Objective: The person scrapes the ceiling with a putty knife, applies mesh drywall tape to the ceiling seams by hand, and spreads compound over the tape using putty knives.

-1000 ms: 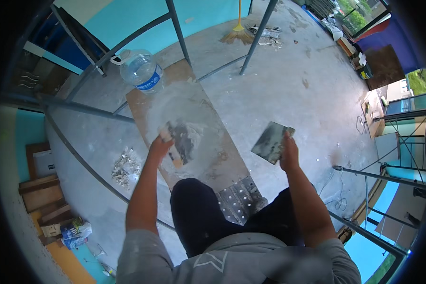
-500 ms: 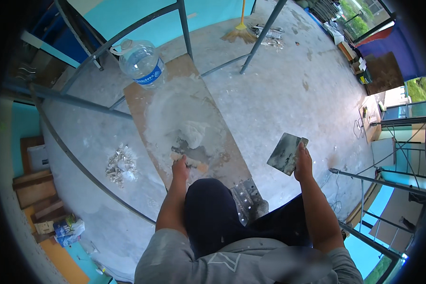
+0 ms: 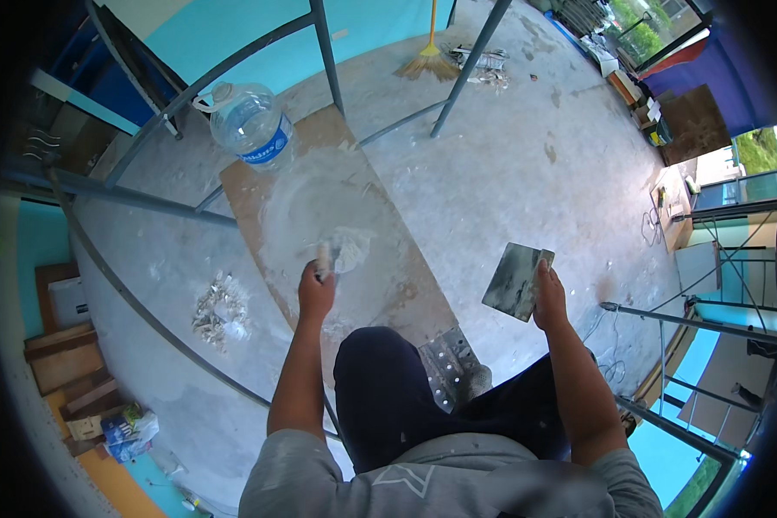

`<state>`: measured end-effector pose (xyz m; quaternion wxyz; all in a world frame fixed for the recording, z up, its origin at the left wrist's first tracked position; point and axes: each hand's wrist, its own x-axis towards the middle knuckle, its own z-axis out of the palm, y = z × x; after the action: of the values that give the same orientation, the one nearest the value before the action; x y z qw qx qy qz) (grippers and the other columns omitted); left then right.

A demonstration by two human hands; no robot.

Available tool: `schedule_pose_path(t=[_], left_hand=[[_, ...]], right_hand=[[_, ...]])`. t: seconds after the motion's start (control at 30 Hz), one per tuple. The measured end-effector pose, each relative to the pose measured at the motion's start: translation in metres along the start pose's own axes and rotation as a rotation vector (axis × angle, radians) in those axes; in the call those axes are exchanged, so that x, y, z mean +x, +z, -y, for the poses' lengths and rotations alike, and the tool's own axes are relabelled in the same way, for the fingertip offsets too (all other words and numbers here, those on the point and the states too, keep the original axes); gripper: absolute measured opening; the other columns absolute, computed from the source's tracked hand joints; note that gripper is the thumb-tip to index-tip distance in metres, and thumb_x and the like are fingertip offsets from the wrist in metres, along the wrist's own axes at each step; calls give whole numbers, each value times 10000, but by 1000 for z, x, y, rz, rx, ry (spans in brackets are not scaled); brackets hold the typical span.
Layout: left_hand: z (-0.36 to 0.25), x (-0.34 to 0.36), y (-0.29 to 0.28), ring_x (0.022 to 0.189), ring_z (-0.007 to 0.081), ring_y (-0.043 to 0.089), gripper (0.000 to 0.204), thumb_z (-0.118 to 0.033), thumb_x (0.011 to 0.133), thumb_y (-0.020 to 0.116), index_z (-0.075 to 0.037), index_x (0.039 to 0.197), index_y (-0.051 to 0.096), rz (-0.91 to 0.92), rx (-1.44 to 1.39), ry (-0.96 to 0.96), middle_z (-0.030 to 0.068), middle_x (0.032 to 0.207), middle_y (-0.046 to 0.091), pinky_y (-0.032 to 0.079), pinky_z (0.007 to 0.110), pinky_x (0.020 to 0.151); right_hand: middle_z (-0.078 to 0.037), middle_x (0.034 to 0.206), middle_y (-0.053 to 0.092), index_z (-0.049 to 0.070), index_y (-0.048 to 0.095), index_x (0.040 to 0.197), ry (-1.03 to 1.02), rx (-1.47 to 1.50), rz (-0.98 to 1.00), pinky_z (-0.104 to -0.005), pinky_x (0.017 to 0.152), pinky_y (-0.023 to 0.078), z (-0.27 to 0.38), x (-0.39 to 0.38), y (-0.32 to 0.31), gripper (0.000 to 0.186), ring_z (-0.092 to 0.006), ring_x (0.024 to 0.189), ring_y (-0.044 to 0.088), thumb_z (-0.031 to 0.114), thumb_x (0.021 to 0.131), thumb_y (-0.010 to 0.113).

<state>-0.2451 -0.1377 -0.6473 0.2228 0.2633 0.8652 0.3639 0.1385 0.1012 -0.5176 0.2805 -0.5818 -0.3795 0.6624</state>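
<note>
My left hand [image 3: 317, 292] is closed around a plastering trowel [image 3: 324, 259] with a wooden handle; its blade is partly hidden and blurred. Right beside the tool lies a pile of wet white plaster [image 3: 351, 249], on a smeared wooden board [image 3: 324, 131] in front of my knees. Out to the right of the board, my right hand [image 3: 550, 298] grips a flat, squarish metal plate [image 3: 514, 281] by its right edge. Grey-white smears cover the plate's face. A large clear water jug [image 3: 249, 125] with a blue label stands on the board's far left corner.
Grey scaffold bars [image 3: 326, 60] frame the board, and a curved bar [image 3: 138, 302] runs along my left. A heap of white scraps [image 3: 223, 309] lies on the floor at left. Farther off stands a broom [image 3: 429, 62]. More scaffolding [image 3: 699, 319] is at right.
My left hand has turned the trowel and moved it slightly left and up to the plaster pile. The plate in my right hand has barely shifted.
</note>
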Motion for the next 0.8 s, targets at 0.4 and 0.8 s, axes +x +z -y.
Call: schedule_pose_path(t=[0.4,0.8], left_hand=[[18,-30,32,875,321,563,193,-102,789,527,-112,926,663,194,620,615,77,885,653,433,468,724],[-58,3,-68,856,193,646,387,-119,725,712,-21,1089,624,413,105,-75,105,907,684,495,325,810]], right_hand=[[-80,1028,598,16,494,1221,23,-23,25,-302,747,509,-1,2,1,501,-167,865,603,448,969,470],[-109,1037,590,47,487,1202,203,302,189,-427,783,548,-1,1,33,452,-238,913,630,423,953,509]])
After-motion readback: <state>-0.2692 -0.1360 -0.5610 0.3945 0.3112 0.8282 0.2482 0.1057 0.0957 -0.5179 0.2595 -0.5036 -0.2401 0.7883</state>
